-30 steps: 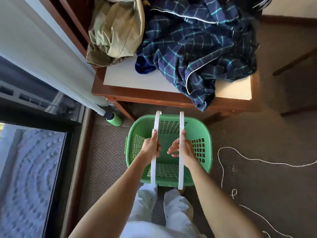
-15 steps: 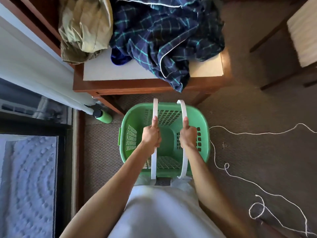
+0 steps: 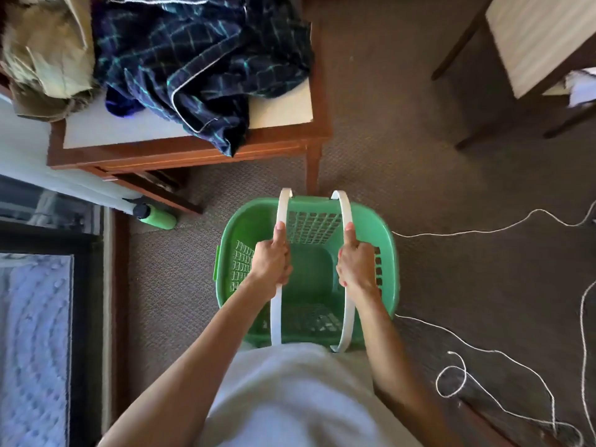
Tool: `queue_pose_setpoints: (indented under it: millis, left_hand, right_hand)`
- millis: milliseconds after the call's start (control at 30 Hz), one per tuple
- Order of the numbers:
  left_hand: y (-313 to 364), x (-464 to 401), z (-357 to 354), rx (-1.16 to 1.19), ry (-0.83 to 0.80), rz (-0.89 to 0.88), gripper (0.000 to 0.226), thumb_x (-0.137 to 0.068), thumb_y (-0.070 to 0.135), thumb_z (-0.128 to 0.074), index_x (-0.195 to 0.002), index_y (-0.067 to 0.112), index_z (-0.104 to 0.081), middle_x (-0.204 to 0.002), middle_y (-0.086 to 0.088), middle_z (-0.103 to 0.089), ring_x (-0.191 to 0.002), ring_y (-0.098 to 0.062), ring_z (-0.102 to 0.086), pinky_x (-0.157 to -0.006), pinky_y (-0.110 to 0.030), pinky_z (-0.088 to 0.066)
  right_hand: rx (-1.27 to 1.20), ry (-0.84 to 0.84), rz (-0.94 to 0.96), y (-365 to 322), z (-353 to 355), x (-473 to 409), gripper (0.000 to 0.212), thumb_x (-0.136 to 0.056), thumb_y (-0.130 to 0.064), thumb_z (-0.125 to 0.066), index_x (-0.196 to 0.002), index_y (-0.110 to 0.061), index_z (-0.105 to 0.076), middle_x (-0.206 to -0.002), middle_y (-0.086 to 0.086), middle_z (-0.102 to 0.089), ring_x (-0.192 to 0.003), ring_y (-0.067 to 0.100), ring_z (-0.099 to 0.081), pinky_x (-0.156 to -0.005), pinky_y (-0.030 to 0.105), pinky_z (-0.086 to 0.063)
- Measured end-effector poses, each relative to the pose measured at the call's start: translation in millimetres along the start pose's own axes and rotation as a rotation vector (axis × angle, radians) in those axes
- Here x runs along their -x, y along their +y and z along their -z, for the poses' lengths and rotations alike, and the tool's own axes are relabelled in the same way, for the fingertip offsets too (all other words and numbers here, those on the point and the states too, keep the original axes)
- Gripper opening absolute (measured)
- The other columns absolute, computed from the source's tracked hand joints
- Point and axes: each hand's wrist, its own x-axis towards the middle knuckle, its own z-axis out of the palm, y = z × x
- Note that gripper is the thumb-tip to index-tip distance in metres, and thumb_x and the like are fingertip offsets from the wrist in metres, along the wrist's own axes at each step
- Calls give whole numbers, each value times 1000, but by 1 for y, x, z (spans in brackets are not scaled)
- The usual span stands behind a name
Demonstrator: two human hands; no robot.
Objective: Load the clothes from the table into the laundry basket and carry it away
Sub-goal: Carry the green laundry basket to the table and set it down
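An empty green laundry basket (image 3: 245, 221) with two white handles sits over the carpet in front of me. My left hand (image 3: 271, 259) grips the left handle (image 3: 276, 301), thumb laid along it. My right hand (image 3: 354, 259) grips the right handle (image 3: 349, 304) the same way. A dark blue checked garment (image 3: 200, 59) lies heaped on the wooden table (image 3: 180, 153) at the upper left, one corner drooping over the front edge. A khaki garment (image 3: 45, 53) lies bunched at the table's left end.
A green bottle (image 3: 158, 217) lies on the floor under the table's left side. White cord (image 3: 483, 232) trails in loops over the carpet on the right. A chair (image 3: 529, 40) stands at the upper right. A dark window frame (image 3: 84, 317) runs along the left.
My right hand went from loosely touching its handle to gripping it. The basket and I have shifted to the right, away from the front of the table.
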Motion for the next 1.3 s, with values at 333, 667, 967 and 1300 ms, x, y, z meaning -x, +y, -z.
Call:
queue_pose_setpoints:
  millis: [333,667,967,1300]
  left_hand:
    - [15,-1,-160,-51,-60,-34,58,-102,58,-39,-59,21,-30,-50,4,-26,-34,-11,-23,-35,-19,-18]
    - [101,-63,-271,-77,-148,-89,57,-101,61,-38,-60,23,-29,-49,5,-24,-36,-11,-23,-37,-20,-18]
    - [225,-152,-329,-111,-156,-52,58,-100,63,-37,-59,22,-33,-49,5,-28,-38,-12,-23,-40,-23,-19]
    - [376,-257,-365,-55,-116,-38,54,-101,61,-38,-62,23,-37,-49,6,-30,-38,-11,-23,-39,-23,-16]
  right_hand:
    - [-45,91,53,-7,143,-67,71,-86,-77,-30,-58,-12,-38,-54,9,-46,-50,27,-48,-50,37,-38]
    - [-51,219,77,-79,212,-169,69,-95,-70,-32,-57,-13,-41,-55,5,-49,-52,27,-50,-54,40,-42]
    - [-86,238,43,-197,223,-281,59,-98,-64,-36,-68,-15,-50,-66,3,-56,-61,23,-56,-64,40,-47]
    - [-144,206,67,-335,204,-414,63,-97,-64,-39,-64,-12,-53,-61,4,-54,-59,26,-56,-58,37,-44]
